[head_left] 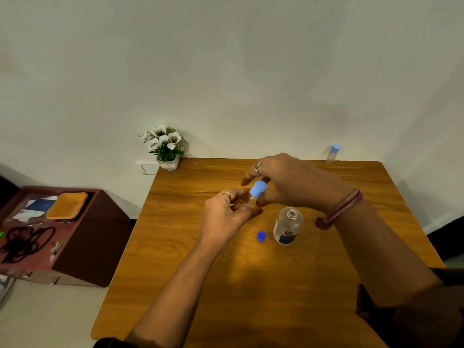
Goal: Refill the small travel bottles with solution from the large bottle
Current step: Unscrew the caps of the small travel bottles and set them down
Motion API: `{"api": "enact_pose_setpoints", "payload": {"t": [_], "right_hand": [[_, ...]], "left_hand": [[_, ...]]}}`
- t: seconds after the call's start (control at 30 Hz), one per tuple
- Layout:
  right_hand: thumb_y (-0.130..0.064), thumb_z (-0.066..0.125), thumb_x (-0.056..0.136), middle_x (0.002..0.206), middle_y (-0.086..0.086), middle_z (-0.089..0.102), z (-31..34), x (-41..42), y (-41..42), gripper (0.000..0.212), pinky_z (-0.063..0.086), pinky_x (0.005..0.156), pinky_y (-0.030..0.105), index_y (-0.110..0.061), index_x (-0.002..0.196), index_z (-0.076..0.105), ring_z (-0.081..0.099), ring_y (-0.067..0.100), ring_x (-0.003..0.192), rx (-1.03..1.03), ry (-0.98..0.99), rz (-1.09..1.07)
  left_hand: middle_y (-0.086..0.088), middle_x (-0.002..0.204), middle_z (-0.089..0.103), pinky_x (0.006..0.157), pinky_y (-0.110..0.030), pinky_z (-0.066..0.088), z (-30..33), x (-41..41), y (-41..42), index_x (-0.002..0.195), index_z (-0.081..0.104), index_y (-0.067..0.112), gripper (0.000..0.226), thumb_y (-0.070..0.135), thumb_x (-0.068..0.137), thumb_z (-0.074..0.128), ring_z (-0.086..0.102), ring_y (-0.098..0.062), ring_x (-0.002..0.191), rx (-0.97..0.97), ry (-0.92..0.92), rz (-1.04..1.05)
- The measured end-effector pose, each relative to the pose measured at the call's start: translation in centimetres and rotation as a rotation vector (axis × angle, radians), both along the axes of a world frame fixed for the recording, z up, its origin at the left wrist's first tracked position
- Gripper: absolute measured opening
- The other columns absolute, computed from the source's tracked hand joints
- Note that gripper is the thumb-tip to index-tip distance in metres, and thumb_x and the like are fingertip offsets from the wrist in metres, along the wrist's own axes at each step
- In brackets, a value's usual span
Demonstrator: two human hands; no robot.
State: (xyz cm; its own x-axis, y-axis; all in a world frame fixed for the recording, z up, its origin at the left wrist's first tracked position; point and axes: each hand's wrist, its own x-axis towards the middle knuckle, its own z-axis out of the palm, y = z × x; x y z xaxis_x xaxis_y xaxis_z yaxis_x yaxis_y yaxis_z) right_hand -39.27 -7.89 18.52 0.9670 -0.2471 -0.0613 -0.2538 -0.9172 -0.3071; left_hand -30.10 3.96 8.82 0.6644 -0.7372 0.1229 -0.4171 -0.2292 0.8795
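fingers (pixel 253 173) of both hands surround small travel bottle (pixel 252 199).

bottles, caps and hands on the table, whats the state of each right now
large bottle: upright on the table, cap off, mouth open
dark blue cap: loose on the table, left of the large bottle
small travel bottle: held off the table, tilted, light blue cap on
left hand: gripping that bottle's body
right hand: fingers at the light blue cap
second small bottle: upright at the far edge, capped
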Motion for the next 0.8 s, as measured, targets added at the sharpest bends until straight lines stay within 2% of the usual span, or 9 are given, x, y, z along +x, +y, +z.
{"api": "enact_pose_setpoints", "payload": {"t": [0.07, 0.13, 0.2, 0.27, 0.33, 0.47, 0.6, 0.7, 0.8], "right_hand": [[-0.048, 0.067, 0.079, 0.110, 0.002, 0.063, 0.1, 0.0, 0.3, 0.052, 0.049, 0.077, 0.026, -0.016, 0.119, 0.059, 0.059, 0.017, 0.095, -0.038, 0.014, -0.074], [-0.054, 0.058, 0.083, 0.088, 0.004, 0.061, -0.3, 0.2, 0.5, 0.049, 0.044, 0.061, 0.022, -0.010, 0.104, 0.061, 0.054, 0.014, 0.073, -0.184, 0.057, -0.118], [-0.042, 0.058, 0.089, 0.087, 0.004, 0.059, -0.5, 0.3, 0.7, 0.032, 0.034, 0.054, 0.016, -0.012, 0.098, 0.061, 0.049, 0.013, 0.071, -0.237, 0.072, -0.043], [-0.027, 0.062, 0.088, 0.098, 0.001, 0.062, 0.1, -0.1, 0.7, 0.017, 0.032, 0.058, 0.015, -0.017, 0.102, 0.063, 0.048, 0.010, 0.079, -0.218, 0.052, 0.060], [-0.021, 0.064, 0.087, 0.103, -0.003, 0.063, 0.3, -0.7, 0.3, 0.019, 0.036, 0.067, 0.015, -0.020, 0.105, 0.064, 0.051, 0.008, 0.085, -0.194, 0.022, 0.090], [-0.019, 0.069, 0.081, 0.102, -0.012, 0.062, -2.0, -2.8, -0.8, 0.025, 0.054, 0.077, 0.021, -0.027, 0.103, 0.061, 0.062, 0.005, 0.087, 0.131, -0.115, -0.075], [-0.007, 0.070, 0.080, 0.105, -0.004, 0.061, -9.0, -5.3, 0.5, 0.037, 0.052, 0.072, 0.011, -0.028, 0.104, 0.052, 0.065, -0.002, 0.087, 0.665, -0.230, -0.349], [-0.003, 0.070, 0.079, 0.101, 0.001, 0.066, -15.4, -6.1, 2.1, 0.033, 0.049, 0.071, 0.009, -0.030, 0.093, 0.056, 0.064, -0.009, 0.082, 0.797, -0.283, -0.517], [-0.009, 0.074, 0.077, 0.113, 0.004, 0.064, -21.6, -6.6, 2.8, 0.032, 0.054, 0.085, 0.024, -0.017, 0.106, 0.064, 0.064, 0.008, 0.101, 0.803, -0.257, -0.699]], "left_hand": [[0.004, 0.093, 0.067, 0.079, -0.029, 0.054, -0.2, -0.1, 0.1, 0.104, 0.070, 0.015, 0.039, 0.022, 0.068, 0.084, 0.062, -0.011, 0.089, -0.003, -0.005, -0.009], [0.002, 0.093, 0.067, 0.078, -0.027, 0.053, -0.5, -0.1, 0.1, 0.102, 0.069, 0.017, 0.036, 0.025, 0.069, 0.083, 0.060, -0.011, 0.090, 0.016, -0.020, -0.020], [0.005, 0.097, 0.067, 0.075, -0.019, 0.050, -0.8, 0.0, 0.1, 0.104, 0.069, 0.019, 0.038, 0.026, 0.070, 0.082, 0.059, -0.004, 0.089, 0.035, -0.012, -0.043], [0.009, 0.098, 0.066, 0.076, -0.014, 0.049, -1.3, 0.1, 0.2, 0.106, 0.067, 0.021, 0.040, 0.025, 0.069, 0.083, 0.059, 0.002, 0.089, 0.045, 0.018, -0.067], [0.010, 0.098, 0.068, 0.078, -0.015, 0.051, -1.9, 0.3, 0.5, 0.107, 0.067, 0.022, 0.042, 0.023, 0.068, 0.084, 0.061, 0.000, 0.090, 0.050, 0.052, -0.084], [0.017, 0.096, 0.067, 0.075, -0.004, 0.044, -4.3, 0.7, 1.3, 0.109, 0.067, 0.023, 0.042, 0.017, 0.070, 0.082, 0.059, 0.011, 0.085, 0.088, 0.135, -0.079], [0.009, 0.115, 0.064, 0.092, -0.022, 0.043, -8.6, -0.2, 1.9, 0.120, 0.063, 0.017, 0.050, 0.018, 0.072, 0.080, 0.054, -0.003, 0.108, 0.233, 0.200, -0.070], [0.003, 0.113, 0.062, 0.084, -0.017, 0.043, -11.6, -1.4, 1.8, 0.120, 0.062, 0.011, 0.050, 0.016, 0.073, 0.080, 0.056, -0.008, 0.106, 0.321, 0.215, -0.073], [-0.001, 0.117, 0.057, 0.085, -0.016, 0.043, -13.8, -2.5, 1.3, 0.118, 0.062, 0.010, 0.049, 0.013, 0.073, 0.080, 0.054, -0.009, 0.104, 0.366, 0.219, -0.066]]}}
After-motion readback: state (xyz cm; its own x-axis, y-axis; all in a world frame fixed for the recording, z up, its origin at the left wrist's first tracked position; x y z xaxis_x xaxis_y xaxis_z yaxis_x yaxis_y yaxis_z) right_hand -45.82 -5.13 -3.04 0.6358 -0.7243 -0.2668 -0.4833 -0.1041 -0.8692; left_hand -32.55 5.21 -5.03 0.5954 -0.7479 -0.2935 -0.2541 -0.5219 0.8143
